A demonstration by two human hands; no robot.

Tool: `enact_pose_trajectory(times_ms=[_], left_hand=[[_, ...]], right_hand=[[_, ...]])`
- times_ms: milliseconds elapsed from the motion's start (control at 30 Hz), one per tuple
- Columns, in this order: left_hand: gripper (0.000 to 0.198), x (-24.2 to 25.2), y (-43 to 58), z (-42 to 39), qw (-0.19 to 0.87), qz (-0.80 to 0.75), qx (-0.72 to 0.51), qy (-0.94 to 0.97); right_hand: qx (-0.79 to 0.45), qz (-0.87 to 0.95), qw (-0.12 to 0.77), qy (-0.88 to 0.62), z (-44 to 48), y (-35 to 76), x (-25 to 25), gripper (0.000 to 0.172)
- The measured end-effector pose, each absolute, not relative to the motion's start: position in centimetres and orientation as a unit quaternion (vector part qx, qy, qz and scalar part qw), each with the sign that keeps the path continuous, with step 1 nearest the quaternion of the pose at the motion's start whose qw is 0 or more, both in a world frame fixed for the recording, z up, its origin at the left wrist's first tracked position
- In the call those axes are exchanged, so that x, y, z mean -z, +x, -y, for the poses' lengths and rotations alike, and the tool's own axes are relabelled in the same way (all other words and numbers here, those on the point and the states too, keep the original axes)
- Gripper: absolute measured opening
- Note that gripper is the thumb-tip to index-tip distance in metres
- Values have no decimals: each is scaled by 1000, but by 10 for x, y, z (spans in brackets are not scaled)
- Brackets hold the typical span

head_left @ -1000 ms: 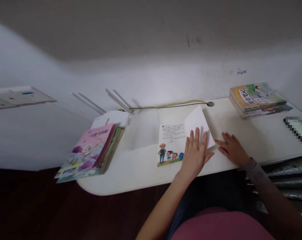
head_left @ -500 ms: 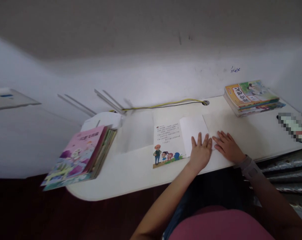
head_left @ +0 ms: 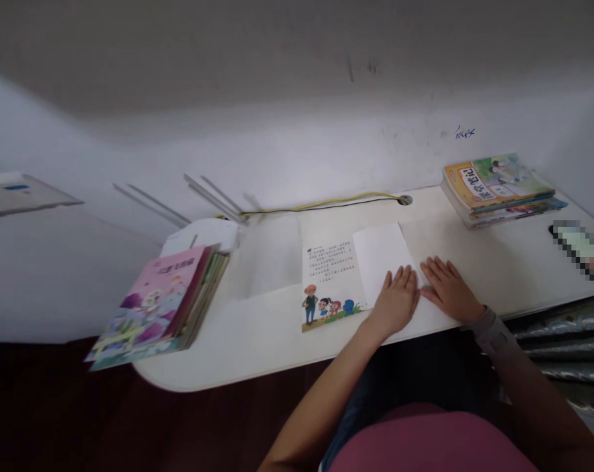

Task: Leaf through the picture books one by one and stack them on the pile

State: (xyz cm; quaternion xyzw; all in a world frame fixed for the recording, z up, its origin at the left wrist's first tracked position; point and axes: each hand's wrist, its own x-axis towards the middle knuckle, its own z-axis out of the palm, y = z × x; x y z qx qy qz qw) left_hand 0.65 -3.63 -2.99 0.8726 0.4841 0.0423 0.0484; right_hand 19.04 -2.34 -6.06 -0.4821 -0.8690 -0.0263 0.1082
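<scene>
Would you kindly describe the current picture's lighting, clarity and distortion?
In the head view, the upper wall is shadowed and the floor nearly black; in the head view, the blank page is pale without strong glare, while text on the printed page is too soft to read; in the head view, the left book stack looks stretched and the phone-like object is pixelated.

A head-worn camera is looking forward and down.
From above and behind the left hand point(head_left: 394, 300) and the right hand point(head_left: 452, 290), it is facing the white desk point(head_left: 272, 341) beneath them and the wall point(head_left: 326, 154) beyond. It is sitting near enough to be showing the pink clothing point(head_left: 432, 439) behind the hands, while reaching wide to the pink-topped stack point(head_left: 164, 301) well left of them.
</scene>
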Motion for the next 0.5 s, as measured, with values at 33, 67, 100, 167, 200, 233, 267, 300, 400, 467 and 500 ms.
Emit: enact_pose_trajectory(times_ms=[33,67,100,167,200,233,267,300,400,467,500], left_hand=[[51,31,3,34,37,-499,-42,865],[51,31,0,32,21,-518,-41,854],[52,32,-3,30,4,-537,-39,843],[56,34,-7,26,-17,-562,-27,826],[58,34,-8,25,-18,-565,-19,825],[59,35,-9,25,-16,-563,-12,826],[60,35,-9,25,-13,-561,-7,828],[60,35,-9,25,-11,-559,-4,829],[62,34,-6,27,-14,-559,0,829],[62,33,-3,31,-20,-560,2,828],[63,33,-1,33,-24,-561,3,828]], right_hand=[[28,869,110,-482,23,190,61,54],[31,868,113,-483,23,191,61,51],[36,867,116,-484,23,191,62,49],[44,864,123,-486,23,191,63,47],[47,863,126,-487,23,191,64,47],[48,862,127,-488,23,191,65,47],[50,862,128,-488,23,191,65,48],[52,862,126,-488,23,191,66,49],[54,862,122,-490,22,190,67,52],[51,861,121,-491,22,190,67,53],[49,861,121,-492,22,190,66,53]])
